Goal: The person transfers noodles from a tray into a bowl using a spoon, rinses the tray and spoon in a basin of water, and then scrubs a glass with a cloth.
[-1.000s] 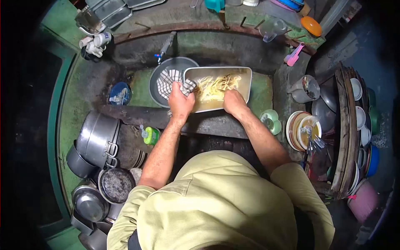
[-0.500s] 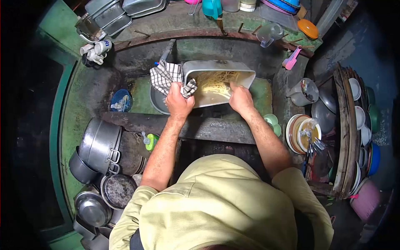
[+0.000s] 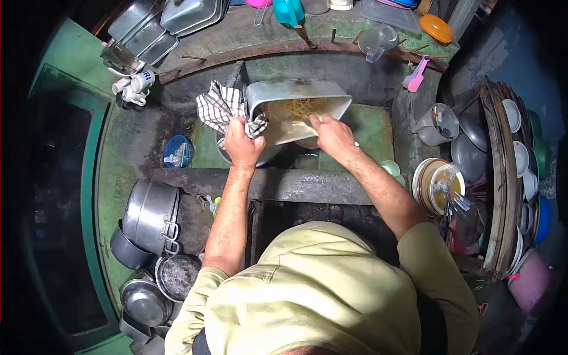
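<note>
Hands: two, comprising one left hand (image 3: 241, 144) and one right hand (image 3: 334, 133). Rectangular pan (image 3: 290, 90): one. Checked cloth (image 3: 216, 111): one. Noodles (image 3: 300, 107): many strands, too tangled for an exact count. Grey basin (image 3: 264, 156): one, partly hidden. Blue bowl (image 3: 177, 148): one. Large pot (image 3: 148, 207): one. Metal trays (image 3: 192, 16), upper left: at least three. Mugs (image 3: 142, 81): at least three; overlap prevents an exact count. Teal container (image 3: 288, 10): one. Orange lid (image 3: 435, 27): one. Clear jug (image 3: 371, 41), hanging: one. Pink basket (image 3: 529, 283): one. Cutlery (image 3: 460, 204): several pieces, bunched together; exact number unclear.
</note>
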Tool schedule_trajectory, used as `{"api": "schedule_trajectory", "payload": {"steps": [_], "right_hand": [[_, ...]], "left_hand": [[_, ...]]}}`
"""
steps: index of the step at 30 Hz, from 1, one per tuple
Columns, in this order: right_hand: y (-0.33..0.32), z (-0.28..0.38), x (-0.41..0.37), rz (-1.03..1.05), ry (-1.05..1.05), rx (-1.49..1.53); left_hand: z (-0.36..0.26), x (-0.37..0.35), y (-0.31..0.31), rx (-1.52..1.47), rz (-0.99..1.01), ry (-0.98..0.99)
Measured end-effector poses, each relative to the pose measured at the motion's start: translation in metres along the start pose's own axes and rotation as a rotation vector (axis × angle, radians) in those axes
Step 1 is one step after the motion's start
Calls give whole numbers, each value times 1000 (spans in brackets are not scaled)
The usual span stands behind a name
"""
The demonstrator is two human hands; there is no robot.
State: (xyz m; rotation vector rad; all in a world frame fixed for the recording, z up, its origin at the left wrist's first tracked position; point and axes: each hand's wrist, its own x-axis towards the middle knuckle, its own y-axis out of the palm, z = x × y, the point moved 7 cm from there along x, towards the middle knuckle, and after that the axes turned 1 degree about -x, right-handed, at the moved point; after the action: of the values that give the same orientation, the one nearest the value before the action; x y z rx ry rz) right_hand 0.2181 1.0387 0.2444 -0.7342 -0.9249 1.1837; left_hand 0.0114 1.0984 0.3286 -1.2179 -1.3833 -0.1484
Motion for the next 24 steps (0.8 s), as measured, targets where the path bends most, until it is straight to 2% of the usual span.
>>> {"api": "schedule_trajectory", "payload": {"steps": [2, 5, 10, 12, 14, 16, 18, 20, 21, 23, 24], "right_hand": [[4, 6, 17, -67, -17, 79], [39, -15, 36, 127, 118, -3], [52, -40, 23, 136, 141, 48], [44, -30, 36, -20, 75, 173], [58, -35, 67, -41, 96, 222], [95, -43, 91, 400, 170, 30], [104, -50, 90, 404, 216, 93], [98, -69, 72, 117, 492, 486], [114, -64, 74, 138, 195, 121], [149, -91, 64, 211, 250, 200], [142, -90, 58, 274, 308, 279]], "left_hand": [[-8, 3, 3, -8, 20, 45], [-18, 7, 8, -3, 23, 153], [-20, 18, 17, 65, 22, 252], [-18, 22, 29, 98, 88, 245], [-19, 23, 40, 116, 101, 254], [-20, 22, 49, 119, 105, 250], [-24, 29, 56, 161, 148, 244], [-11, 34, 65, 201, 115, 235], [-9, 38, 66, 193, 113, 251], [-3, 40, 72, 180, 102, 267], [0, 41, 75, 181, 90, 275]]}}
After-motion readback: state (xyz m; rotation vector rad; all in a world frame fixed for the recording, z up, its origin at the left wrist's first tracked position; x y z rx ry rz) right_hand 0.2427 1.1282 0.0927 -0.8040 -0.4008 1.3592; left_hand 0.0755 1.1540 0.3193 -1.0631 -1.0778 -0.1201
